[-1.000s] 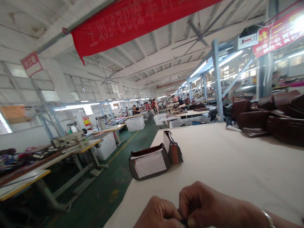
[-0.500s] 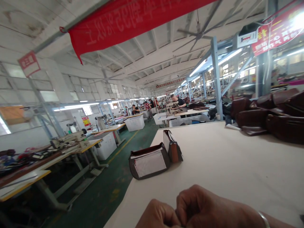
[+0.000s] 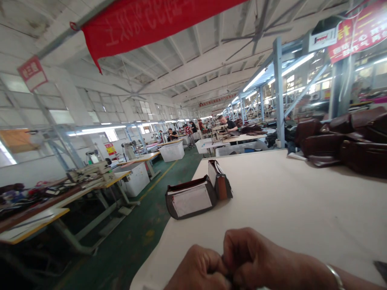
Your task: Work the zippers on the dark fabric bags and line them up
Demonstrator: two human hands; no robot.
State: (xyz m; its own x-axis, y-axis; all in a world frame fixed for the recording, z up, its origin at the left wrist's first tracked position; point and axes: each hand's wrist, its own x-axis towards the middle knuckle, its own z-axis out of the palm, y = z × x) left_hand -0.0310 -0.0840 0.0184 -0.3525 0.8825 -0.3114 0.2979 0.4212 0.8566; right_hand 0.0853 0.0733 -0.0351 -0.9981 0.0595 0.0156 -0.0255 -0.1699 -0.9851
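Observation:
My left hand (image 3: 198, 268) and my right hand (image 3: 252, 257) are close together at the bottom of the view, above the near part of the white table (image 3: 290, 205). Both have curled fingers, and their fingertips meet. A small dark bit shows between them, but I cannot make out what it is. A silvery bangle (image 3: 335, 276) circles the right wrist. Beyond the hands, a dark bag piece with a white panel (image 3: 192, 200) stands by the table's left edge. Touching it is a narrower piece with a brown strip (image 3: 222, 186).
Dark brown leather bags (image 3: 326, 147) are heaped at the table's far right. A dark flat corner (image 3: 381, 269) shows at the right edge. Left of the aisle are a sewing machine (image 3: 93, 173) and white bins (image 3: 172, 151). A person (image 3: 231, 125) sits beyond the table.
The view has shifted slightly, and the bag pieces appear a little higher. Both hands stay together with curled fingers and have hardly moved. A dark corner now shows more at the right edge.

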